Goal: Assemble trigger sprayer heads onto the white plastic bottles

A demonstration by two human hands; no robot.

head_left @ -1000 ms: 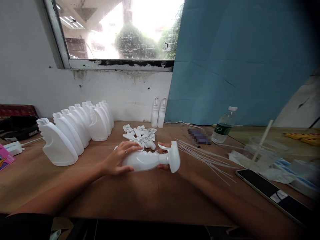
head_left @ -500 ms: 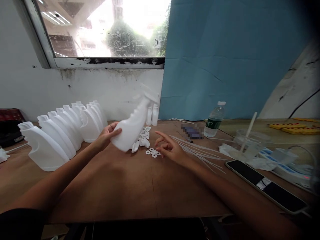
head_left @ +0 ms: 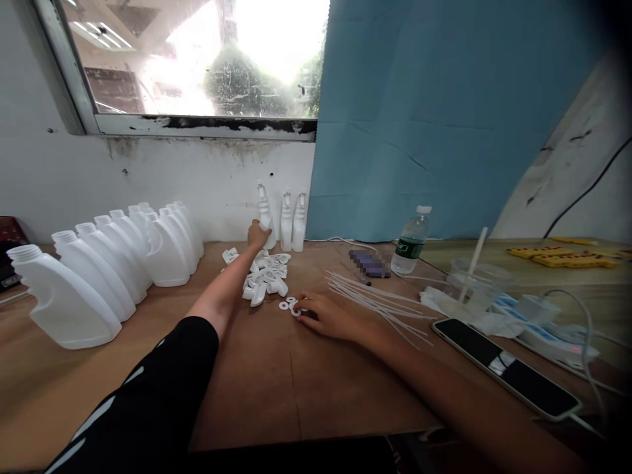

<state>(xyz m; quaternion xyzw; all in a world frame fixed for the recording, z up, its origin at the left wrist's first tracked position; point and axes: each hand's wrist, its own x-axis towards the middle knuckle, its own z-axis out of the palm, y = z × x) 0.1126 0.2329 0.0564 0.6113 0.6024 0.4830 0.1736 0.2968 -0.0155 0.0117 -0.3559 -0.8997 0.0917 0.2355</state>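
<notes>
At the back, beside the wall, my left hand [head_left: 259, 234] is closed around a white spray bottle [head_left: 265, 212] with its trigger head on. It stands upright on the table to the left of two similar spray bottles [head_left: 292, 224]. My right hand [head_left: 323, 315] rests low over a small group of flat white ring washers [head_left: 284, 305]. Its thumb and fingertips pinch at one washer [head_left: 295, 311], and the fingers partly cover the others. Between the hands lies a pile of loose white trigger heads [head_left: 266, 276].
Open white bottles [head_left: 74, 303] stand in rows at the left. Thin white tubes [head_left: 380, 303] lie to the right of my right hand. Further right are a water bottle [head_left: 411, 243], a phone [head_left: 503, 365], a plastic cup [head_left: 469, 283] with a straw and a power strip [head_left: 533, 329].
My left hand has carried the spray bottle away from me to the back wall and stood it by the other two. My right hand has lowered onto the washers, fingers drawing together.
</notes>
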